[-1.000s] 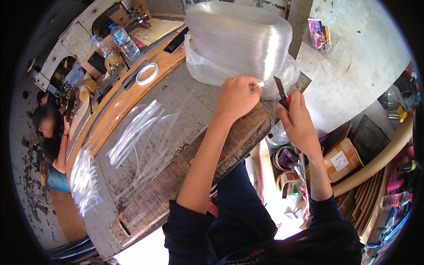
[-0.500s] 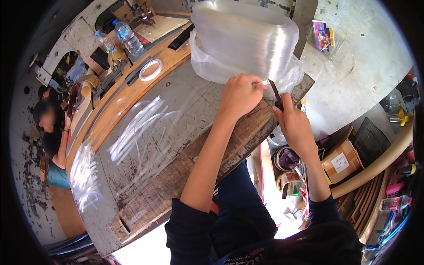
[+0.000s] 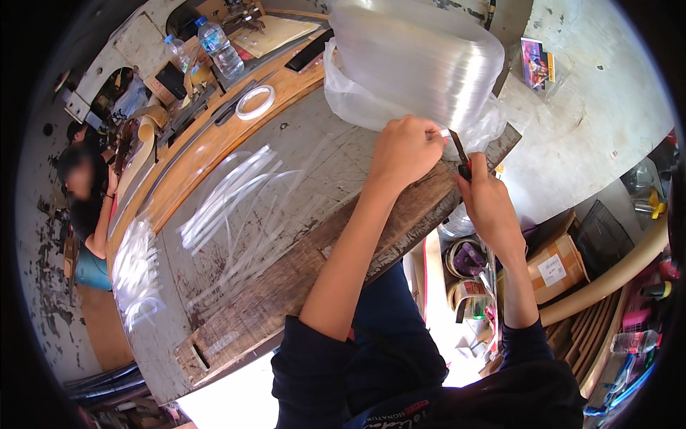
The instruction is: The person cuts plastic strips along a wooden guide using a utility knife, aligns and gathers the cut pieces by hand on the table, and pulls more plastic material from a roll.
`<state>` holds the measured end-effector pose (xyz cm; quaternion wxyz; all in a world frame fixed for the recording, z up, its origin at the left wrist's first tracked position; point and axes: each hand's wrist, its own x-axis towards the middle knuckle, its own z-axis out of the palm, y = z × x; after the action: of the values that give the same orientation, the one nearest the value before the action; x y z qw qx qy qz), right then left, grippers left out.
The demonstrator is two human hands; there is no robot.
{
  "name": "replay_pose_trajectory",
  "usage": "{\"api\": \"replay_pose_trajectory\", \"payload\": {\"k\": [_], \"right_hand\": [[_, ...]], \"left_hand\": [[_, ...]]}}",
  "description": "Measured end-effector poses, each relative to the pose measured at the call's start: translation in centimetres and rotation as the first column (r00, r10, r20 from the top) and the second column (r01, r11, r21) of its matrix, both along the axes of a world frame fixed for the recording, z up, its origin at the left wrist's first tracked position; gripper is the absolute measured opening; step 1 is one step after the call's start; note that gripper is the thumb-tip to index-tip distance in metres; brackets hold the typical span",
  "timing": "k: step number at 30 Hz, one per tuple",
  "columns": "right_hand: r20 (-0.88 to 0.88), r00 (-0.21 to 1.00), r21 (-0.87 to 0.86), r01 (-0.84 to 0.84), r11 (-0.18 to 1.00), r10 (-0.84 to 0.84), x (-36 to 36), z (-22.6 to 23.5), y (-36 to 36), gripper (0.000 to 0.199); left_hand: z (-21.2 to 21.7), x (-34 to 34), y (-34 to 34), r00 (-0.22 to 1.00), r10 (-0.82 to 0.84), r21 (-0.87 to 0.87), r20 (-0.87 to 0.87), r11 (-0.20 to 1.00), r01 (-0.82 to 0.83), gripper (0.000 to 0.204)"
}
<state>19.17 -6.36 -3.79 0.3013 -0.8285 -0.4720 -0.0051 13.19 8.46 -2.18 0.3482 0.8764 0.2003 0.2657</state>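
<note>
My left hand point(image 3: 406, 151) is closed in a pinch on the end of a clear plastic strip point(image 3: 444, 133), beside a large coil of clear plastic strip point(image 3: 418, 61). In my right hand point(image 3: 491, 204) is a knife point(image 3: 459, 145), its dark narrow blade pointing up and away, close against the strip at my left fingertips. Whether the blade touches the strip, I cannot tell. A thin plastic bag point(image 3: 350, 100) lies crumpled around the coil's base. Both hands are over the far right end of a worn wooden plank point(image 3: 286, 286) along the table's near edge.
Loose cut strips point(image 3: 229, 200) lie on the grey table, with a denser bundle point(image 3: 136, 275) at its left. A tape roll point(image 3: 255, 103), water bottle point(image 3: 219, 48) and phone-like black slab point(image 3: 309, 50) line the far side. Another person point(image 3: 89, 186) sits far left. A cardboard box point(image 3: 554, 268) stands right.
The whole view has shifted slightly, so the table and coil appear farther right. Both hands keep nearly the same pose at the coil, with the knife still beside the strip.
</note>
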Motion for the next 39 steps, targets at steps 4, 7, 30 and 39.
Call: {"api": "replay_pose_trajectory", "payload": {"k": [4,7,30,39], "right_hand": [[0.021,1.000,-0.026,0.006,1.000,-0.005,0.0,-0.1,0.2,0.023],[0.022,1.000,-0.051,-0.015,0.999,0.016,0.3,-0.2,0.2,0.021],[-0.033,0.999,-0.117,0.002,0.993,-0.006,1.1,0.8,1.5,0.017],[-0.028,0.999,-0.024,-0.028,0.999,0.027,1.3,0.8,1.7,0.019]], "left_hand": [[-0.1,-0.1,0.0,1.000,0.013,0.011,0.013,1.000,-0.013,0.017],[-0.3,-0.1,-0.1,0.999,0.024,0.040,0.028,0.999,-0.025,0.016],[-1.2,-0.2,-0.7,0.989,-0.021,0.270,0.144,0.963,-0.019,0.011],[-0.1,-0.8,-1.7,0.994,0.056,0.315,0.091,0.946,-0.082,0.011]]}}
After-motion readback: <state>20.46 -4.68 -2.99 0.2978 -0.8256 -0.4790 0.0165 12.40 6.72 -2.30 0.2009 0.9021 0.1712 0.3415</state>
